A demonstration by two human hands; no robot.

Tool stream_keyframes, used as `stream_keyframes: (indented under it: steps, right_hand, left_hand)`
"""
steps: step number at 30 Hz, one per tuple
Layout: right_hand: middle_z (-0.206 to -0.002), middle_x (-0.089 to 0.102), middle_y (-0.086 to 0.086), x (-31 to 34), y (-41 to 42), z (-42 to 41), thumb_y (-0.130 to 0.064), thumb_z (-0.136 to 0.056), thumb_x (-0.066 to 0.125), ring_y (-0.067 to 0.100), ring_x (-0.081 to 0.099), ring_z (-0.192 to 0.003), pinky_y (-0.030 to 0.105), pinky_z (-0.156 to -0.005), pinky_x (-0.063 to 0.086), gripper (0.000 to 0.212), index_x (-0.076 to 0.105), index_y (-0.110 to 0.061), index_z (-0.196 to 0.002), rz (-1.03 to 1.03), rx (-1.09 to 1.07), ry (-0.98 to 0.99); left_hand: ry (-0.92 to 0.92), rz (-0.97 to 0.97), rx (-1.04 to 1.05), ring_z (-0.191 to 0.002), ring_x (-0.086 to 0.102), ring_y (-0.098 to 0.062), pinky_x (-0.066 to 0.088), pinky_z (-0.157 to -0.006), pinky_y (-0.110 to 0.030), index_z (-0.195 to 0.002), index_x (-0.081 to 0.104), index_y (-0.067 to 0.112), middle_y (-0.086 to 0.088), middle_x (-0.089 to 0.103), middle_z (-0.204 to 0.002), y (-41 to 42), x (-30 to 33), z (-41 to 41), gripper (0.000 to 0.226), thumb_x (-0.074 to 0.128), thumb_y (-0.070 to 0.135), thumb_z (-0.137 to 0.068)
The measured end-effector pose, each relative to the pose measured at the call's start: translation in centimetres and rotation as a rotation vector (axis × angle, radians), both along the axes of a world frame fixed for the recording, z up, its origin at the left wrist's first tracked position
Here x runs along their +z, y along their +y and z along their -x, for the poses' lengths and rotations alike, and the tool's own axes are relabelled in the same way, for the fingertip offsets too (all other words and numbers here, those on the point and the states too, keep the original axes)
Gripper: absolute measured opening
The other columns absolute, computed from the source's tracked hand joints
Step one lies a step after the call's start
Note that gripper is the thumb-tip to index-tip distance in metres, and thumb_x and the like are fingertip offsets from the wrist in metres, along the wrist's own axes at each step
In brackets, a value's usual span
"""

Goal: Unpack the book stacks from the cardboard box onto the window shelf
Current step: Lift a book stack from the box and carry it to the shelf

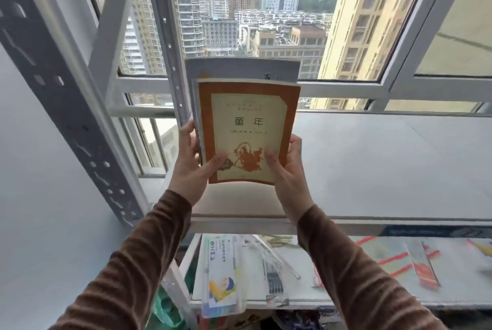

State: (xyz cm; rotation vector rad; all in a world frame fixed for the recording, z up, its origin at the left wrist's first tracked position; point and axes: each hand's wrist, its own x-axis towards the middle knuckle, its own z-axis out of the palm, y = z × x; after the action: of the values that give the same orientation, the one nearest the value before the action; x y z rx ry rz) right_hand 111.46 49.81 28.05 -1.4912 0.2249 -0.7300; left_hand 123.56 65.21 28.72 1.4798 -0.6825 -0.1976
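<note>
I see both hands raised in front of the window, gripping a small stack of books [247, 130] upright between them, above the left end of the grey window shelf [386, 164]. My view shows the left hand [190, 167] wrapped around the stack's left edge with its thumb on the front cover, and the right hand [288, 170] clasping the lower right corner, thumb also pressed on the cover. The front book is orange-bordered with a cream panel; I can read the 2 large characters 童年 on it, above an orange drawing. The smaller lines of print are too blurred for me to read. A taller pale book stands behind it, with a dark handwritten mark near its lower edge. On the lower shelf [346, 295] lie printed leaflets [221, 276] and a pack of pens [274, 279]; their text is illegible.
</note>
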Motion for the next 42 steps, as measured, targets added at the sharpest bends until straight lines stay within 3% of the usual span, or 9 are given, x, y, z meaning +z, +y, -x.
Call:
stream_keyframes:
  steps: [4, 13, 16, 19, 23, 29, 32, 36, 42]
  right_hand:
    - [-0.134, 0.057, 0.012, -0.9, 0.4, -1.5, -0.033, -0.100, 0.056, 0.033, 0.063, -0.123, 0.048, -0.088, 0.062, 0.035, 0.036, -0.025, -0.128, 0.017, -0.024, -0.010]
    - [-0.128, 0.060, -0.003, 0.1, 0.1, -1.0, -0.064, -0.086, 0.062, 0.010, 0.065, -0.119, 0.026, -0.085, 0.060, 0.074, 0.034, -0.022, -0.140, 0.079, -0.061, -0.042]
    - [-0.124, 0.059, -0.012, -0.2, -1.4, -0.7, -0.050, -0.091, 0.062, 0.008, 0.064, -0.118, 0.026, -0.085, 0.060, 0.051, 0.034, -0.032, -0.129, 0.156, -0.005, 0.058]
    - [-0.125, 0.054, -0.028, -0.8, -2.8, -0.3, -0.056, -0.082, 0.070, 0.004, 0.061, -0.122, 0.037, -0.095, 0.060, 0.061, 0.030, -0.044, -0.126, 0.270, 0.042, 0.198]
    - [-0.110, 0.043, -0.053, -1.3, -3.7, -0.6, -0.030, -0.087, 0.077, -0.014, 0.055, -0.118, 0.030, -0.096, 0.058, 0.076, 0.025, -0.025, -0.142, 0.337, 0.069, 0.303]
    - [-0.130, 0.066, 0.004, -0.3, -6.1, -0.5, -0.008, -0.086, 0.075, 0.023, 0.068, -0.119, 0.039, -0.091, 0.061, 0.059, 0.044, -0.023, -0.135, 0.120, 0.261, 0.268]
    - [-0.123, 0.071, 0.008, 0.9, -6.2, -2.4, -0.008, -0.091, 0.073, 0.023, 0.074, -0.106, 0.032, -0.078, 0.062, 0.049, 0.050, -0.017, -0.133, -0.016, 0.200, 0.289]
    - [-0.119, 0.075, 0.014, 1.4, -6.5, -7.5, -0.018, -0.094, 0.071, 0.019, 0.076, -0.084, 0.028, -0.064, 0.061, 0.040, 0.055, -0.006, -0.128, -0.215, 0.089, 0.391]
    - [-0.093, 0.075, 0.006, 1.3, -6.6, -12.5, -0.023, -0.095, 0.070, 0.018, 0.069, -0.072, 0.030, -0.064, 0.060, 0.025, 0.066, -0.005, -0.112, -0.339, 0.098, 0.525]
  left_hand:
    - [-0.097, -0.030, -0.029, -0.119, 0.064, -0.018, 0.061, -0.088, -0.049, -0.154, 0.011, 0.024, -0.005, 0.057, -0.131, 0.4, -1.2, -1.1, 0.085, 0.064, -0.002, -0.093]
    - [-0.173, 0.041, -0.089, -0.125, 0.059, -0.016, 0.058, -0.094, -0.045, -0.153, 0.019, 0.020, 0.006, 0.058, -0.134, -0.6, -0.9, -0.1, 0.068, 0.059, 0.019, -0.098]
    - [-0.219, -0.057, -0.169, -0.129, 0.055, -0.010, 0.058, -0.097, -0.038, -0.156, 0.010, 0.022, 0.005, 0.051, -0.142, -0.3, -1.1, -0.8, 0.076, 0.058, 0.020, -0.097]
    - [-0.277, -0.183, -0.194, -0.137, 0.047, -0.007, 0.050, -0.107, -0.039, -0.158, -0.006, 0.025, 0.007, 0.040, -0.152, 0.0, -1.7, -1.3, 0.097, 0.066, 0.024, -0.093]
    - [-0.322, -0.270, -0.169, -0.141, 0.042, -0.005, 0.042, -0.115, -0.043, -0.155, -0.019, 0.035, 0.007, 0.035, -0.156, -0.3, -2.5, -2.2, 0.106, 0.067, 0.023, -0.093]
    - [-0.232, -0.229, -0.162, -0.138, 0.046, -0.006, 0.049, -0.109, -0.040, -0.156, -0.006, 0.042, 0.009, 0.039, -0.154, -1.2, -2.2, -3.1, 0.097, 0.062, 0.010, -0.095]
    - [-0.007, -0.078, -0.184, -0.128, 0.059, -0.018, 0.057, -0.096, -0.043, -0.157, 0.014, 0.034, 0.001, 0.051, -0.145, -2.3, -0.7, -4.6, 0.077, 0.056, 0.006, -0.099]
    - [0.224, -0.180, -0.008, -0.099, 0.071, -0.026, 0.060, -0.087, -0.044, -0.136, 0.046, 0.019, -0.009, 0.068, -0.124, -4.6, 0.4, -8.2, 0.037, 0.056, 0.013, -0.101]
    - [0.304, -0.425, 0.130, -0.106, 0.066, -0.033, 0.051, -0.099, -0.041, -0.115, 0.060, 0.014, -0.012, 0.070, -0.119, -6.1, -0.5, -13.1, 0.022, 0.062, 0.018, -0.093]
